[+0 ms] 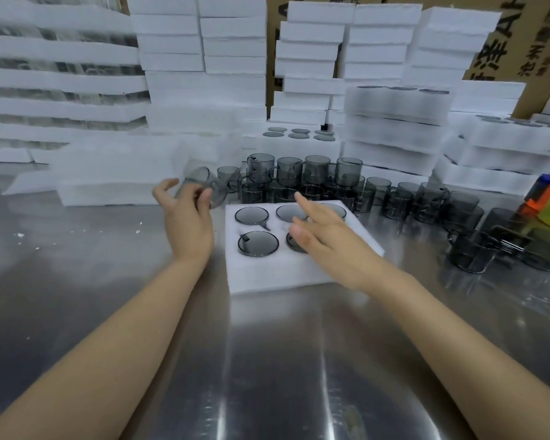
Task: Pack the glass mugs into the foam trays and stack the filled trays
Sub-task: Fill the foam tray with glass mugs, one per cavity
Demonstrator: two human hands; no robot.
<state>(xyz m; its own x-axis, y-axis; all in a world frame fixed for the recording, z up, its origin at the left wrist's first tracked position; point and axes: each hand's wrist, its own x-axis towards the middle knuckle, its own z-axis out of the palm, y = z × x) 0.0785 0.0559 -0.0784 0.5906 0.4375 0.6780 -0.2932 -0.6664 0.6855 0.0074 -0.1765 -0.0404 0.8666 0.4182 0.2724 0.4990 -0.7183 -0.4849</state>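
Mugs (258,242) of smoky glass sat in pockets of the foam tray (267,274), which lay on the steel table (283,360). Just left of the tray's far corner, the left hand (188,223) gripped a blurred mug (200,184), thumb and fingers curled round its wall. The right hand (324,239) was over the tray's right side, fingers straight and spread, holding nothing. Behind the tray stood loose mugs (318,173), and beyond them stacked trays (394,122).
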